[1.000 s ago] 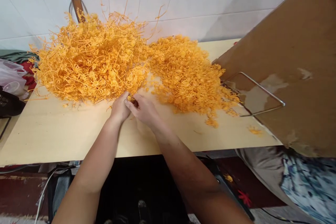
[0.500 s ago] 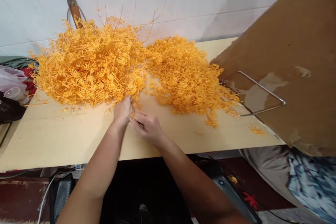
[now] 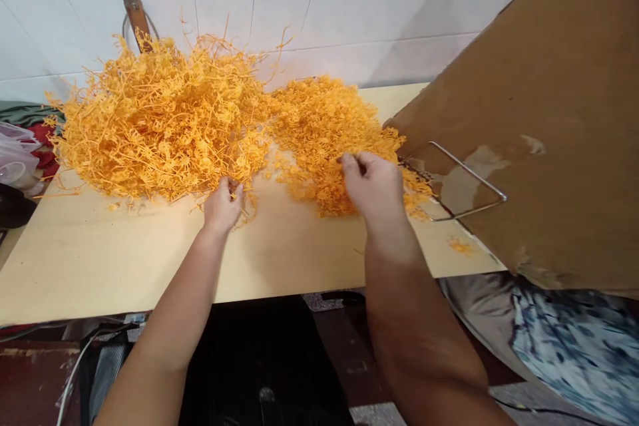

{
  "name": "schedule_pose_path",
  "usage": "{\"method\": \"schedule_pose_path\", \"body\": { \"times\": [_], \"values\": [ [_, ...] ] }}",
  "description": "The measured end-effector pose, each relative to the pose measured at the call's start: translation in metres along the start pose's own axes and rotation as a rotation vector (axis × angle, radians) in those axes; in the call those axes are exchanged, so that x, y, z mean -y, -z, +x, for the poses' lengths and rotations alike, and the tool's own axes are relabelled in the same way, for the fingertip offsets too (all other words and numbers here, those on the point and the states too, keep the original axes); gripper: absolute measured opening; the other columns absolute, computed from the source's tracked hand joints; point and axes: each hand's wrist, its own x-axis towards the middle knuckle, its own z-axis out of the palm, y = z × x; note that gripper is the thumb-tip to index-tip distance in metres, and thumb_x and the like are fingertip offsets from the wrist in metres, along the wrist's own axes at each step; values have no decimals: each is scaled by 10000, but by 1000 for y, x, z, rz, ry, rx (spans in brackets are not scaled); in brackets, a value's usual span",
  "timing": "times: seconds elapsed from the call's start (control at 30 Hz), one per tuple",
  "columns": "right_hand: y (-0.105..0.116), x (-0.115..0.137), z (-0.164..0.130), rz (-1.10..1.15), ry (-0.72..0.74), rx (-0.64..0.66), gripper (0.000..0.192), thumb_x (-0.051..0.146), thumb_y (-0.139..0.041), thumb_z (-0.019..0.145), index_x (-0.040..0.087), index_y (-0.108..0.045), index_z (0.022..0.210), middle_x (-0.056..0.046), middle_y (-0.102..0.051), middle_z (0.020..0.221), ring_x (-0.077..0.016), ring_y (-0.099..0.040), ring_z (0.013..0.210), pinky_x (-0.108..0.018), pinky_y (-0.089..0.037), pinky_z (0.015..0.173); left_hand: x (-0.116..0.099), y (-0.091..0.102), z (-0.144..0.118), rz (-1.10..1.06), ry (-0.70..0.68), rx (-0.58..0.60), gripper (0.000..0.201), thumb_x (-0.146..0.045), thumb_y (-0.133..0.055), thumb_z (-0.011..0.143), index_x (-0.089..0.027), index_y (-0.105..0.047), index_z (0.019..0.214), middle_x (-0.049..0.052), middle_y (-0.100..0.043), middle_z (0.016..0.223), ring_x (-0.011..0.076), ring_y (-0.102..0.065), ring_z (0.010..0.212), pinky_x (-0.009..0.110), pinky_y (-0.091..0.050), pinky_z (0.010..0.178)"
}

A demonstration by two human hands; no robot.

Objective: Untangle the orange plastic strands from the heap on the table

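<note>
Here, at a wooden bench (image 3: 124, 259), the left hand (image 3: 222, 203) pinches orange strands at the front edge of the big tangle (image 3: 160, 120); the right hand (image 3: 374, 186), fingers curled, rests on the smaller pile (image 3: 319, 126) beside a cardboard sheet (image 3: 549, 113) w/ wire loop (image 3: 464, 180).

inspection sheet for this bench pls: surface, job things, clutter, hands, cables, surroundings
Surface: pale wooden tabletop, stray orange bits.
Job's things: tall tangled heap of orange plastic sprigs; flatter heap of small orange plastic pieces.
Clutter: brown cardboard sheet with bent wire frame; plastic bag.
Hands: left hand pinching sprigs at the tall heap's edge; right hand on the flatter heap, grip unclear.
Cables: white cable below.
Surroundings: white tiled wall.
</note>
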Motion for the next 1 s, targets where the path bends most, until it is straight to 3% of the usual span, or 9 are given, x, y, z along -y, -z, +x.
{"method": "schedule_pose_path", "body": {
  "times": [0.1, 0.2, 0.3, 0.37, 0.47, 0.6, 0.77, 0.87, 1.0],
  "values": [
    [5, -11, 15, -184, -69, -2, 380, 417, -395, 830, 194, -465, 530, 7, -399, 491, -137, -382, 509, -302, -267, 548, 0, 0, 1, 8, -9, 8, 395, -565, -412, 775, -233, -533, 951, 13, -658, 844, 145, -573, 677, 249, -357, 599],
    [1, -19, 25, -246, -105, -85, 325, 424, -514, 764, 203, -435, 540, -9, -422, 544, -152, -405, 567, -319, -300, 580, 0, 0, 0, 38, -37, 25, 410, -589, -407, 763, -238, -570, 900, 6, -654, 780, 149, -578, 691, 244, -350, 594],
    [-8, -22, 27, -160, -37, -248, 166, 321, -594, 694, 185, -513, 743, -74, -517, 786, -176, -468, 700, -334, -372, 650, -1, 1, 0, 96, -53, 45, 390, -553, -393, 782, -231, -605, 846, 10, -649, 738, 153, -576, 699, 243, -342, 592],
    [-17, -18, 22, -65, 58, -284, 209, 289, -532, 728, 159, -523, 891, -93, -516, 892, -168, -489, 713, -338, -405, 673, -1, 2, 0, 111, -58, 56, 383, -523, -379, 797, -222, -613, 832, 12, -640, 710, 150, -568, 685, 241, -340, 589],
    [-40, -3, 11, 84, 191, -92, 335, 354, -468, 779, 138, -505, 1033, -90, -531, 937, -128, -487, 625, -329, -432, 658, 0, 3, 2, 72, -75, 61, 355, -470, -367, 813, -209, -608, 807, 16, -633, 711, 145, -565, 696, 235, -354, 614],
    [-79, 16, 3, 165, 156, 171, 475, 414, -565, 713, 126, -493, 1083, -130, -547, 1014, -129, -504, 626, -337, -438, 672, 4, 3, 3, -23, -121, 55, 306, -404, -366, 816, -196, -586, 770, 12, -610, 690, 138, -555, 681, 231, -371, 634],
    [-102, 23, -3, 347, 154, 329, 239, 337, -481, 770, 164, -519, 930, -23, -554, 723, -123, -499, 592, -288, -413, 590, 7, 2, 5, -115, -120, 62, 219, -262, -371, 782, -187, -576, 789, 4, -623, 748, 124, -558, 715, 221, -399, 684],
    [-95, 21, -8, 574, 135, 352, 208, 342, -470, 773, 190, -496, 914, 38, -490, 604, -94, -469, 514, -242, -381, 509, 7, 1, 7, -137, -115, 29, 200, -239, -377, 766, -186, -568, 785, 6, -620, 761, 127, -558, 742, 222, -401, 709],
    [-77, 13, -10, 905, -67, 188, 182, 359, -489, 743, 208, -471, 843, 60, -444, 594, -56, -388, 444, -199, -316, 429, 9, -1, 9, -171, -82, -4, 206, -266, -376, 781, -188, -566, 805, 3, -597, 729, 128, -544, 714, 228, -397, 700]
  ]
}}
